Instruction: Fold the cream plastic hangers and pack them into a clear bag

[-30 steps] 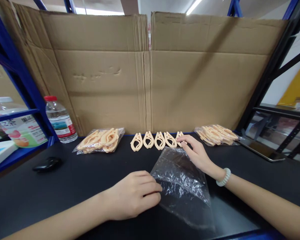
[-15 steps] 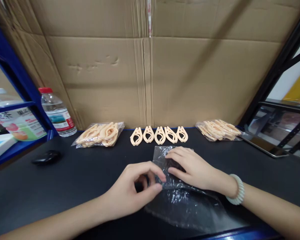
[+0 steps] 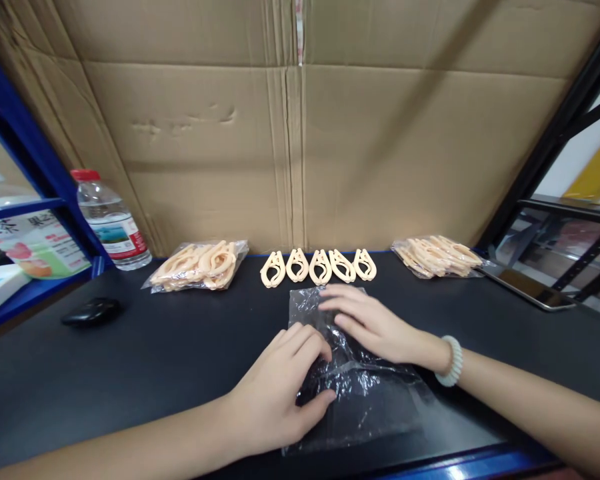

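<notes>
My left hand point(image 3: 280, 387) and right hand point(image 3: 367, 323) press flat, fingers spread, on one clear crinkled plastic bag point(image 3: 360, 393) at the black tabletop's point(image 3: 155, 347) near edge; five peach plastic clips point(image 3: 319, 265) lie in a row beyond, open tabletop left.

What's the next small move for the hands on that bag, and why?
Probably pinch the clear plastic bag open at its far edge. Both the left hand and right hand lie flat on it, it looks empty, and five loose beige clips wait in a row just beyond.
</notes>
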{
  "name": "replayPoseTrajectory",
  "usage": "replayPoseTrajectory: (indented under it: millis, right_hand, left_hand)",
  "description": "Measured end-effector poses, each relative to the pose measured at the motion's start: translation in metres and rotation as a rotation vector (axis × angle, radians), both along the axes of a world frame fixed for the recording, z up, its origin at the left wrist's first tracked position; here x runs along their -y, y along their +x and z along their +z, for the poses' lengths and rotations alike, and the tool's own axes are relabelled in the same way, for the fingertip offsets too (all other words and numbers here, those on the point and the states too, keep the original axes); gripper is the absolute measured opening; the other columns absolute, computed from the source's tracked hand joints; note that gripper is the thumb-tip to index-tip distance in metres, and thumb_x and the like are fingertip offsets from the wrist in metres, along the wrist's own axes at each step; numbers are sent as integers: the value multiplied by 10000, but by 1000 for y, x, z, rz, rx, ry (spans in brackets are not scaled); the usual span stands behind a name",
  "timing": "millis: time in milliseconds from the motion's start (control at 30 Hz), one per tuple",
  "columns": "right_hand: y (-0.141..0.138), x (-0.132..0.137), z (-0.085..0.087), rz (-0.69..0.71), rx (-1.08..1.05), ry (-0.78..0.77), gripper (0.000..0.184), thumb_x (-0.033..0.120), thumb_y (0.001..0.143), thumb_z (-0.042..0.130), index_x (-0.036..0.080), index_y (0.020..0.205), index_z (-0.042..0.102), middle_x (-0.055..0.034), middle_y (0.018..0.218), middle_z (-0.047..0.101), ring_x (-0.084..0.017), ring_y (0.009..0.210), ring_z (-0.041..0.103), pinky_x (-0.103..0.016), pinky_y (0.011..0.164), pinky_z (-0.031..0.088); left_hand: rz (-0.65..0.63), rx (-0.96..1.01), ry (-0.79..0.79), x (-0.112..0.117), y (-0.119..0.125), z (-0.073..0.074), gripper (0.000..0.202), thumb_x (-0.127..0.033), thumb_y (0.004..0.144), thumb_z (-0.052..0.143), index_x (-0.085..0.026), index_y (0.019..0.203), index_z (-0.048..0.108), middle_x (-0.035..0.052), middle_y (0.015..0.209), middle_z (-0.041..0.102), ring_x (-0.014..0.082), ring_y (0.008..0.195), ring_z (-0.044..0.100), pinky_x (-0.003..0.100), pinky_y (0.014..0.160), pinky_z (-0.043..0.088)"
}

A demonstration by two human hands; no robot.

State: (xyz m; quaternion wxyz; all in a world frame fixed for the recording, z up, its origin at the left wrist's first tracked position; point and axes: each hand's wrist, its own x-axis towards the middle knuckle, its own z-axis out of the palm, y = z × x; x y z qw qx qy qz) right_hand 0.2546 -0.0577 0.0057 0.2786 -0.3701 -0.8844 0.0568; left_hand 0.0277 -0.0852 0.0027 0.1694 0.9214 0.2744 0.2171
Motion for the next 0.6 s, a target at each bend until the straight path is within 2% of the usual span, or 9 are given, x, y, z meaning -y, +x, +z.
replayPoseTrajectory:
  millis: [100, 167, 267, 367, 433, 533, 600]
  right_hand:
    - [36, -33, -1, -164, -95, 177, 379, 187, 952, 337, 258, 1249, 561, -44, 1291, 586, -211, 1283, 459, -479, 1101, 357]
    - [68, -56, -8, -275, -13, 210, 469, 100, 896, 321, 220, 1297, 534, -70, 1293, 588, -227, 1308, 435, -501, 1098, 355]
    - [106, -80, -22, -338, 204, 106, 708, -27, 758, 311, 182, 1430, 389, -76, 1484, 399, -221, 1398, 306, -499, 1134, 299]
    - [120, -87, -29, -337, 307, 22, 857, -66, 671, 327, 228, 1475, 308, -42, 1559, 247, -247, 1434, 199, -520, 1116, 314]
    - [119, -86, -29, -345, 369, -1, 845, -70, 660, 340, 243, 1444, 373, -37, 1569, 217, -278, 1437, 168, -538, 1100, 324]
    - [117, -82, -24, -353, 394, 29, 653, -29, 735, 363, 196, 1329, 516, -82, 1545, 278, -300, 1429, 201, -540, 1094, 331]
    - [116, -79, -21, -344, 352, 61, 543, 22, 786, 388, 171, 1288, 532, -107, 1517, 330, -299, 1423, 227, -533, 1096, 335]
  left_hand:
    - [-67, 46, 41, -2, -2, -2, 172, -110, 818, 547, -209, 937, 473, 42, 1005, 571, 212, 928, 525, 369, 817, 454]
    - [-109, 82, 63, -3, -4, -4, 179, -57, 843, 483, -206, 942, 472, 45, 1013, 576, 195, 948, 531, 339, 823, 462]
    - [-155, 111, 114, -5, -5, -7, 222, -8, 860, 411, -196, 939, 499, 58, 1058, 587, 176, 950, 552, 313, 825, 478]
    - [-169, 89, 210, -4, -5, -7, 263, 1, 845, 409, -193, 926, 567, 69, 1136, 606, 198, 971, 574, 350, 829, 493]
    - [-173, 75, 252, -3, -5, -6, 272, -27, 845, 440, -192, 980, 609, 81, 1168, 619, 222, 992, 582, 379, 832, 504]
    - [-167, 72, 250, -2, -4, -4, 287, -77, 858, 477, -187, 1075, 630, 96, 1178, 637, 241, 1027, 584, 402, 853, 516]
    - [-159, 71, 218, -1, -4, -3, 295, -90, 864, 481, -187, 1097, 634, 93, 1172, 649, 241, 1044, 585, 408, 878, 515]
